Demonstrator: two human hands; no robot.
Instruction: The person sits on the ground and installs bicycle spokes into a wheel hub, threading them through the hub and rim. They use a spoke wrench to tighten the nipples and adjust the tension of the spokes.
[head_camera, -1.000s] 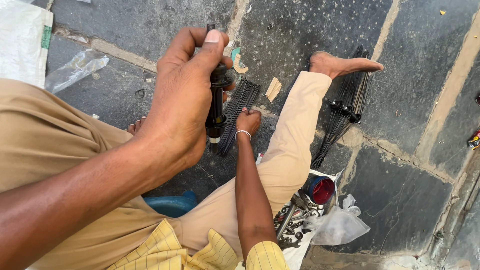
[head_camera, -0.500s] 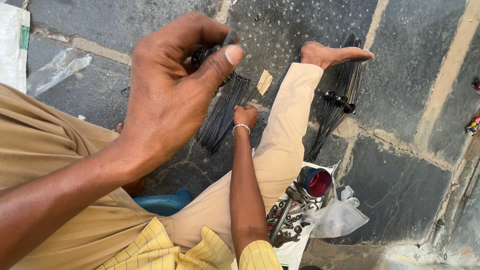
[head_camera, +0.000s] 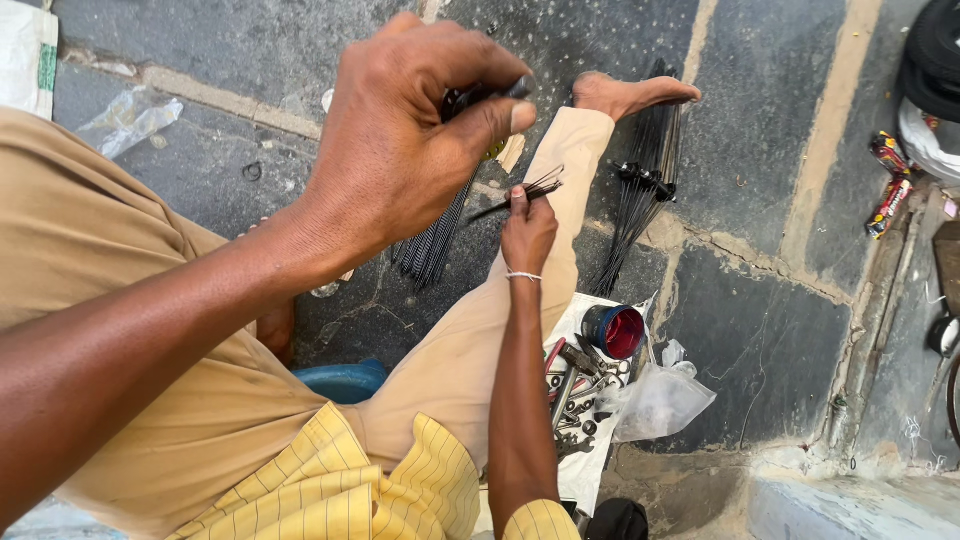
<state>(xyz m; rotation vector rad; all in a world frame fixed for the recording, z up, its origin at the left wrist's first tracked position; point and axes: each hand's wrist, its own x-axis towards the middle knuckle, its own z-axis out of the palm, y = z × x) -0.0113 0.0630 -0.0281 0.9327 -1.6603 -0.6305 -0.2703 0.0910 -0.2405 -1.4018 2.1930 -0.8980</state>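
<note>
My left hand (head_camera: 410, 130) is raised close to the camera, its fingers closed round a small dark part (head_camera: 480, 96) that they mostly hide. Below it my right hand (head_camera: 527, 232) pinches a few thin black spokes (head_camera: 535, 188) that fan out to the upper right. A bundle of black spokes (head_camera: 428, 252) lies on the stone floor just left of that hand. My leg in tan trousers stretches forward, ending in a bare foot (head_camera: 630, 95).
A second spoke bundle (head_camera: 640, 205) lies by the foot. A red-lined tin (head_camera: 615, 330), metal tools (head_camera: 575, 390) on a white cloth and a clear plastic bag (head_camera: 660, 400) sit right of my leg. A blue stool (head_camera: 340, 380) is under me, a tyre (head_camera: 935, 50) at top right.
My right hand has lifted a few spokes off the bundle it was resting on. My left hand has turned and curled tighter over the dark part, hiding most of it.
</note>
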